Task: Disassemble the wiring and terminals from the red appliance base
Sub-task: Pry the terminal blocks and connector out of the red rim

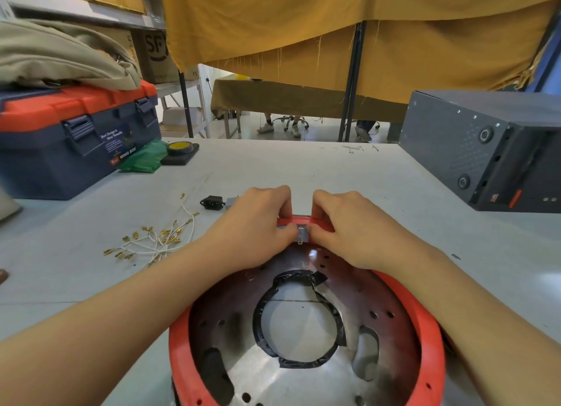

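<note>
Left hand: the left hand is curling over the far rim, its thumb and fingers pinching the small metal terminal from the left.
Right hand: the right hand is pinching the same terminal from the right, fingers bent over the rim.
Base: the red appliance base is lying on the grey table, close to the person.
Removed wiring: white wires with brass terminals are lying left of the base, a black power socket just beyond.
Farther out: a blue toolbox is sitting far left, a dark metal case far right.
</note>
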Tool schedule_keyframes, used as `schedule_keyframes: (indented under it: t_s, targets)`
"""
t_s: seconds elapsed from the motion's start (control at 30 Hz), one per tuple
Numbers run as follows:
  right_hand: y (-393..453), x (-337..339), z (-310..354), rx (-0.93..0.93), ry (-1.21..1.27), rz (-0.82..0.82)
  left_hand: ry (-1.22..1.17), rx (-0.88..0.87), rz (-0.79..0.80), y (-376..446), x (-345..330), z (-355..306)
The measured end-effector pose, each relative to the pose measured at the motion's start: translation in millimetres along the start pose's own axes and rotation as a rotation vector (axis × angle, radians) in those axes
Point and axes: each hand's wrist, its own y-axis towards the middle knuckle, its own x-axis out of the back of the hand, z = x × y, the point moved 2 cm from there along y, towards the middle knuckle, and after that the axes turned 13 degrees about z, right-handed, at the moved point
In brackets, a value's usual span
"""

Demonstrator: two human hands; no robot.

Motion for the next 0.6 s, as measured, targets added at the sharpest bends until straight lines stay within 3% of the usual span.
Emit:
schedule_keyframes:
  t_s: [0.6]
  targets:
    - [-1.7, -2.9, 0.7, -0.016, -0.081, 0.025, 0.094, 0.051, 0.060, -1.1, -5.4, 4.0]
